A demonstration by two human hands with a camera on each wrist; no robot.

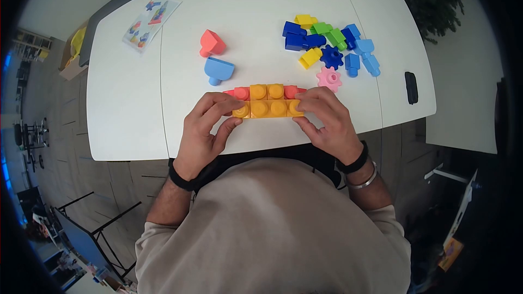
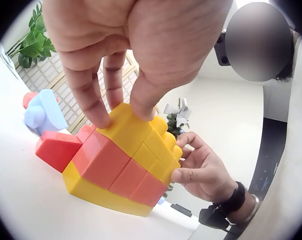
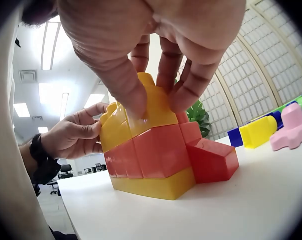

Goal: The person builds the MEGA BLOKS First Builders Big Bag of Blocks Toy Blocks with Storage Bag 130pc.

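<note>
A layered stack of toy building blocks stands at the table's near edge. Its top row is yellow blocks (image 1: 268, 110) with round studs, over a layer of red blocks (image 3: 161, 152) and a yellow base (image 3: 153, 187). A slanted red block (image 3: 216, 160) juts from the stack's far side. My left hand (image 1: 202, 125) pinches the left end of the top yellow row between thumb and fingers. At the opposite end, my right hand (image 1: 332, 125) pinches the same row in a like way. Both palms arch above the stack in the wrist views.
Beyond the stack lie a red block (image 1: 212, 42) and a light blue rounded block (image 1: 219, 69). Several blue, green and yellow blocks (image 1: 295, 42) cluster at the right, beside a pink gear-shaped piece (image 1: 329, 78). A picture sheet (image 1: 151, 22) lies far left; a black case (image 1: 411, 87) far right.
</note>
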